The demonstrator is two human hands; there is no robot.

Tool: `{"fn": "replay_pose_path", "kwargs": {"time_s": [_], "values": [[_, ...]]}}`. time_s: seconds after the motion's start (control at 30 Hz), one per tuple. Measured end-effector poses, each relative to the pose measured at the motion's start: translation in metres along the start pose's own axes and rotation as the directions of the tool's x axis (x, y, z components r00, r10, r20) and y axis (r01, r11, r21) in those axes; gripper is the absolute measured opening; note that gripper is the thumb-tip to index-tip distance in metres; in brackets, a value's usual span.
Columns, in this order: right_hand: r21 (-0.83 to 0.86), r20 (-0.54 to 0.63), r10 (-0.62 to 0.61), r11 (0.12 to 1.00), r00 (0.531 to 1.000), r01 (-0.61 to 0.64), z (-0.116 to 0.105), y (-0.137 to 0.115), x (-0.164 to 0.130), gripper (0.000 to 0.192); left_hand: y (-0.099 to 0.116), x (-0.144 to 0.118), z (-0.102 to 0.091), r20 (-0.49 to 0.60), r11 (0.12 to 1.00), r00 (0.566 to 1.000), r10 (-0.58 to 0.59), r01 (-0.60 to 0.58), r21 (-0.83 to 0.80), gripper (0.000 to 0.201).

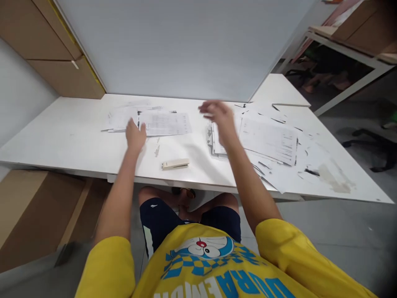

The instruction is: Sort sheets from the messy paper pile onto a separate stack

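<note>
Your left hand (135, 134) lies flat, fingers spread, on the left papers (149, 122) on the surface (71, 136), while your right hand (217, 114) hovers, blurred and loosely open, over the right stack (263, 138), stapler (175, 164) between them.

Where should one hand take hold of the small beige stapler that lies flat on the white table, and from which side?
Grip the small beige stapler across its two long sides near the middle, coming from above. It lies flat, with its length running left to right, apart from the papers and with bare white table around it, so probably nothing blocks the fingers.
</note>
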State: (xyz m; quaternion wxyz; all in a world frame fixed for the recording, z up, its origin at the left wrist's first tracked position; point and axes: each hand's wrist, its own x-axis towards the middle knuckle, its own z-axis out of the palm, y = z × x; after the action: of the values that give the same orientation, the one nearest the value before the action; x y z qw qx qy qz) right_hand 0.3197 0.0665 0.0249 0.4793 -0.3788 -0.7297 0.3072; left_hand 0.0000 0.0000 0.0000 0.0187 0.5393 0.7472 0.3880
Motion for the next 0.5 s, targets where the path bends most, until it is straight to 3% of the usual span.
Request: {"fn": "replay_pose_path", "kwargs": {"time_s": [0.13, 0.2, 0.4, 0.5], "values": [[-0.321, 0.123, 0.17, 0.939, 0.978, -0.123, 0.046, 0.014, -0.023, 0.055, 0.0, -0.012, 0.016, 0.014, 0.997, 0.997, -0.078, 0.078, -0.01, 0.064], [-0.462, 0.19, 0.222, 0.88, 0.956, -0.112, 0.06, 0.023, -0.033, 0.056, -0.003, -0.017, 0.02, 0.034, 0.996, 0.997, -0.075, 0.077, -0.048, 0.065], [-0.526, 0.323, 0.189, 0.851, 0.927, 0.01, 0.058, 0.031, -0.04, 0.049, -0.009, -0.015, 0.014, 0.021, 0.972, 1.0, 0.014, -0.009, -0.236, 0.047], [-0.503, 0.312, 0.173, 0.864, 0.934, 0.008, 0.055, 0.026, -0.04, 0.045, -0.009, -0.016, 0.012, 0.048, 0.928, 0.998, -0.033, 0.048, -0.369, 0.046]]}}
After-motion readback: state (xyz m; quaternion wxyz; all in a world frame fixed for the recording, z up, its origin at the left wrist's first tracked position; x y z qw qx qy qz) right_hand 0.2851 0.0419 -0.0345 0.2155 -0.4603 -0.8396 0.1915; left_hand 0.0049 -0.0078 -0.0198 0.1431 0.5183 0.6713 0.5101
